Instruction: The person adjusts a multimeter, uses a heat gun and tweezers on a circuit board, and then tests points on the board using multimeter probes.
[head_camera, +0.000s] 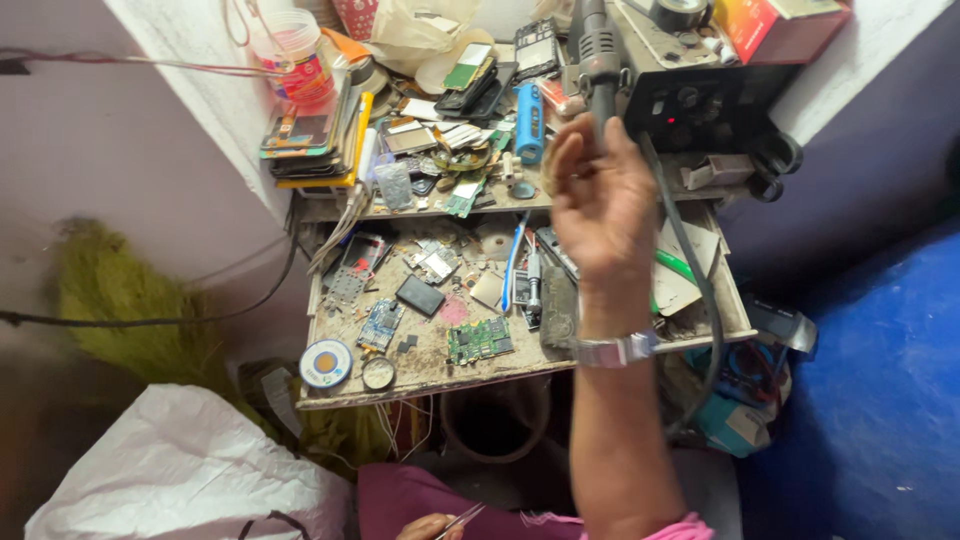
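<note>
Nearest the camera, the left hand (432, 526) pinched a pair of slim tweezers (462, 517) low over the lap. The right hand (597, 198) was raised to the dark hot-air handpiece (597, 55), which stood in its holder on the rework station (700, 95); the fingers were loosely curled just below and touching the grip, not closed round it. The step appeared to be reaching for the handpiece; closing on it would need the hand a little higher. A green circuit board (480, 340) lay on the workbench (440, 375), well below that hand.
</note>
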